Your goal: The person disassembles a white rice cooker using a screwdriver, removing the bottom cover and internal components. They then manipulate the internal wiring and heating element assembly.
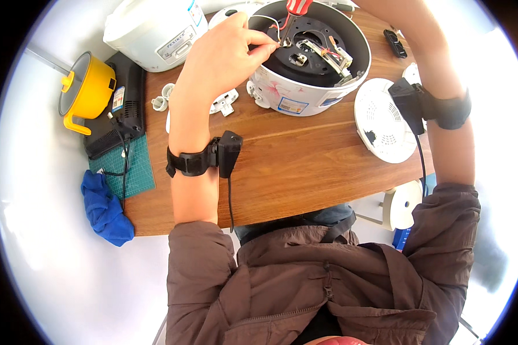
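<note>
An upturned white rice cooker (276, 92) with a pink flower print has its underside uncovered, showing a dark metal plate (328, 73) with wires and a metal bracket (328, 53). My left hand (224, 57) reaches over its near left rim. Thumb and forefinger are pinched on a thin white wire (265, 17), close to a small screw fitting. At that spot stands the shaft of a screwdriver with a red and white handle (298, 7), cut off by the upper edge. My right hand (388, 7) shows only in part at the top; its fingers are outside the picture.
A white vented base cover (385, 121) lies right of the cooker, a black clip-like piece (395, 44) beyond it. Small white plastic parts (224, 102) lie near my left forearm. Further left are another white cooker (155, 34), a yellow pot (92, 86), a green mat (138, 167) and blue cloth (105, 207).
</note>
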Demonstrator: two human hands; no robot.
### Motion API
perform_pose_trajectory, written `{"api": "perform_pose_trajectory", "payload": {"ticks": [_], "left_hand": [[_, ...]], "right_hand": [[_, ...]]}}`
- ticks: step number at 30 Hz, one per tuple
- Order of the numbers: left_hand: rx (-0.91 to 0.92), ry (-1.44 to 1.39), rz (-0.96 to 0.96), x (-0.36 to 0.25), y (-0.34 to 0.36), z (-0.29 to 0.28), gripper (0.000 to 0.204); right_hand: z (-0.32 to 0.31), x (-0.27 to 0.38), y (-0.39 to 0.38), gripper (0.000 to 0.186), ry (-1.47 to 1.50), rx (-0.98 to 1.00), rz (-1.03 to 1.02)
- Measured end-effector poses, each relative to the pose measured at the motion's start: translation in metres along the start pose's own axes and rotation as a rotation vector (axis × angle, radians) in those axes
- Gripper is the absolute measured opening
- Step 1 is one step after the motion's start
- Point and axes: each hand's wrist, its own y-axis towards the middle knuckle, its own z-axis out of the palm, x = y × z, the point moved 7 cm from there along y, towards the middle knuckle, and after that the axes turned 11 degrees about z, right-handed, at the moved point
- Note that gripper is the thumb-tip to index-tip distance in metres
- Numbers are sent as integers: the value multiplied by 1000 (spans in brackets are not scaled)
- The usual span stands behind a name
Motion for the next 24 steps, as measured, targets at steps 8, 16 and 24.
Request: {"api": "perform_pose_trajectory", "payload": {"ticks": [8, 16, 24], "left_hand": [[48, 13, -35, 0, 4, 0, 20], [39, -19, -33, -1, 6, 2, 20], [28, -47, -31, -10, 16, 6, 19]], "right_hand": [[15, -20, 28, 39, 41, 101, -118], [9, 1, 29, 43, -307, -71, -117], [-2, 12, 17, 34, -109, 268, -102]]}}
